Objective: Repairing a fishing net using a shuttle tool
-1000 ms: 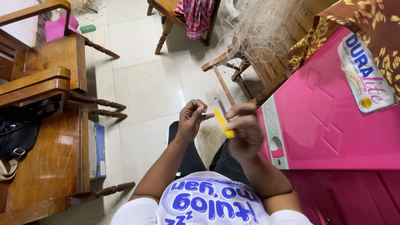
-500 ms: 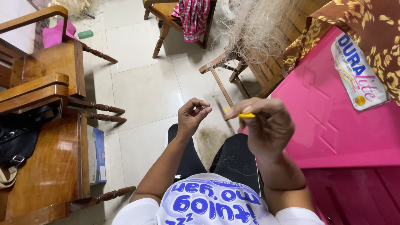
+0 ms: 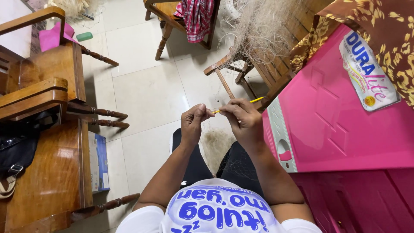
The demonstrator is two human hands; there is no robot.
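Both hands meet over the lap on a thin yellow plastic needle.
Right hand fingers pinch its slim, straight shaft; left hand fingers close at its tip, fine pale netting below.

Yellow stick in the middle; pink door right; red checked cloth far; brown wooden chairs left; blue box.

Sticker: white and blue, roughly rectangular, upper right on the pink cabinet.
Box: blue, flat, floor left.
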